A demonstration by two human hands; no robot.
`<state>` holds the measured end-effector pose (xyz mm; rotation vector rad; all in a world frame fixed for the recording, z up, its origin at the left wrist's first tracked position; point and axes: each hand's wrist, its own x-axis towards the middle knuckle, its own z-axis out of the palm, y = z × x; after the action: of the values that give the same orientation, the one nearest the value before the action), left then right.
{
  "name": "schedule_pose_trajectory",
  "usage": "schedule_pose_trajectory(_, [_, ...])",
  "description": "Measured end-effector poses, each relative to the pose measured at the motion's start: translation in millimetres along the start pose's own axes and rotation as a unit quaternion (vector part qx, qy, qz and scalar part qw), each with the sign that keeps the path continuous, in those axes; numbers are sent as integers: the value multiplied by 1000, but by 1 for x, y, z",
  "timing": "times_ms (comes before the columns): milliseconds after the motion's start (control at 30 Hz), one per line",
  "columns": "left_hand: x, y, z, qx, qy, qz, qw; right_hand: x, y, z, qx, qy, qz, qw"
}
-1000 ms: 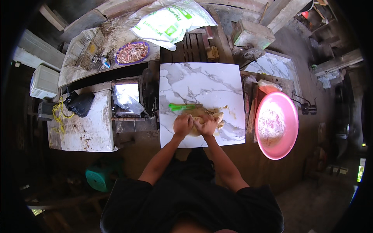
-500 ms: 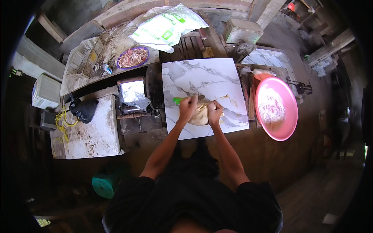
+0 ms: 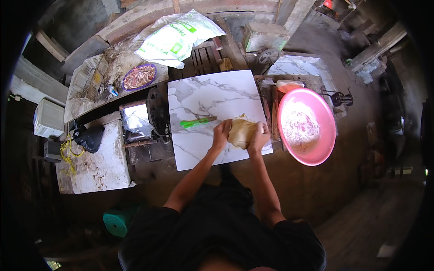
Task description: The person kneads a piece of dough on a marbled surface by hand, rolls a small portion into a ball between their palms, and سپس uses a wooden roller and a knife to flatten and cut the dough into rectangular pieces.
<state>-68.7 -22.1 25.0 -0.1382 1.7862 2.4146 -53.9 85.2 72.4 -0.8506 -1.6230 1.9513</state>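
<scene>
A lump of tan dough [image 3: 241,133] is between my hands over the near right part of a white marble-patterned board [image 3: 212,97]. My left hand [image 3: 221,134] grips the lump's left side, and my right hand [image 3: 259,138] has its fingers bent round the right side. Whether the underside of the dough touches the board cannot be made out. Left of my left hand lies a green-handled tool [image 3: 195,123], knife-like with a short dull blade, flat on the board.
At the right stands a pink basin [image 3: 332,131] with white flour inside. Left of the board is a machine with a dark wheel [image 3: 157,110]. Farther back are a large white sack [image 3: 181,38] and a purple-rimmed plate [image 3: 155,74] of pinkish strips. A green stool [image 3: 116,223] stands lower left.
My closed fists were pressing on the dough; now both hands grasp its sides, farther right on the board. The green-handled tool, partly covered before, shows fully. The whole view has shifted.
</scene>
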Motion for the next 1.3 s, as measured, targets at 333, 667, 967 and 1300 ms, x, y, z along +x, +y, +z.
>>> schedule_pose_trajectory(333, [-14,-11,-23,350,213,17,912,-16,38,36,-464,-318,-405,721])
schedule_pose_trajectory(667, [-37,-26,-5,521,284,194,781,-11,75,-4,-236,-339,-253,875])
schedule_pose_trajectory(967, [16,-23,-10,459,339,185,800,33,79,37,-294,-346,-356,817])
schedule_pose_trajectory(1300, [17,25,-2,193,223,223,929,25,41,26,-114,-305,-384,864])
